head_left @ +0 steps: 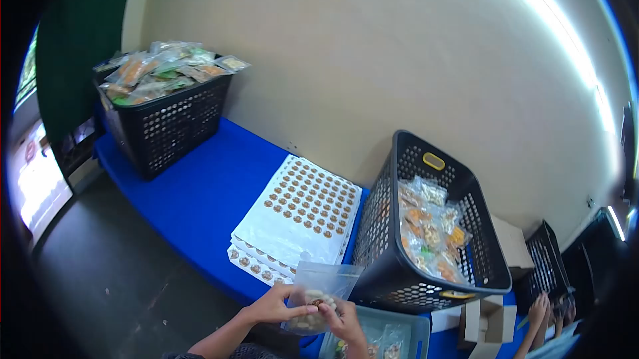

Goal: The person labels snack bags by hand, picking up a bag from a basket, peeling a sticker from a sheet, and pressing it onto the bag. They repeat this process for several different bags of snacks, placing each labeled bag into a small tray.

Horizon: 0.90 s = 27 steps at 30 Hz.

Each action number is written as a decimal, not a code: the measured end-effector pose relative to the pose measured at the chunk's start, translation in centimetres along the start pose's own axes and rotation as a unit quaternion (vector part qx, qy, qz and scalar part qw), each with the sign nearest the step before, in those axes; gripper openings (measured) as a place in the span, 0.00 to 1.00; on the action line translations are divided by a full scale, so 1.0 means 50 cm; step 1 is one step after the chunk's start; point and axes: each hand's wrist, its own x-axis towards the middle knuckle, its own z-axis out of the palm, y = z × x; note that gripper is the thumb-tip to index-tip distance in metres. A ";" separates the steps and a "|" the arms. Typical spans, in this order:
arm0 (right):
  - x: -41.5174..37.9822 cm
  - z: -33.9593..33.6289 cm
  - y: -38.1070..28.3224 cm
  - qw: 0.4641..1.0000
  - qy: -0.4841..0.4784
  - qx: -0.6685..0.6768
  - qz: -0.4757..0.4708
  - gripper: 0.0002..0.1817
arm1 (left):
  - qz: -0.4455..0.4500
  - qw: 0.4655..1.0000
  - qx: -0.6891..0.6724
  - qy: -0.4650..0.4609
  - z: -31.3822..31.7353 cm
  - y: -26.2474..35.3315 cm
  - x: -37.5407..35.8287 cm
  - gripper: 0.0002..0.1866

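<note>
The bag (324,276), clear and part-filled with pale pieces, is held at the near edge of the counter (200,166), tilted, its empty top section uppermost. A round brown sticker (317,303) shows on its front face, at the level of the contents. The step in hand appears to be seating this sticker. For a good result, draw the film taut first, since loose pieces beneath should make an uneven backing; press the centre, then work outward to the rim, so that creases and trapped air are driven off. Keep the grip light to avoid crushing the contents. The left hand (283,302) grips the bag from its left side, thumb laid across the front toward the sticker, forearm rising from below. The right hand (343,319) closes on the opposite side, digits bent inward, tips meeting the film at the sticker's edge. From where I stand, the fingers behind the bag cannot be made out. Beyond it lies a stack of sticker sheets (299,192); a tray (423,322) sits just beside the right hand. Further out stand a right basket (376,246) and a left basket (180,126), both holding filled packets (429,226). At far right, a co-worker's hand (538,312) shows.
</note>
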 end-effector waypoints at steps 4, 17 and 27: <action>-0.040 -0.015 0.063 0.996 -0.013 0.088 0.023 0.14 | -0.080 0.996 0.036 0.010 0.049 0.041 -0.018 0.19; -0.160 -0.071 0.024 0.995 -0.068 0.068 0.020 0.12 | -0.106 0.992 0.012 0.060 0.186 0.025 -0.099 0.19; -0.166 -0.076 0.008 0.990 0.006 0.134 0.035 0.13 | -0.076 0.992 0.091 -0.036 0.182 0.084 -0.078 0.16</action>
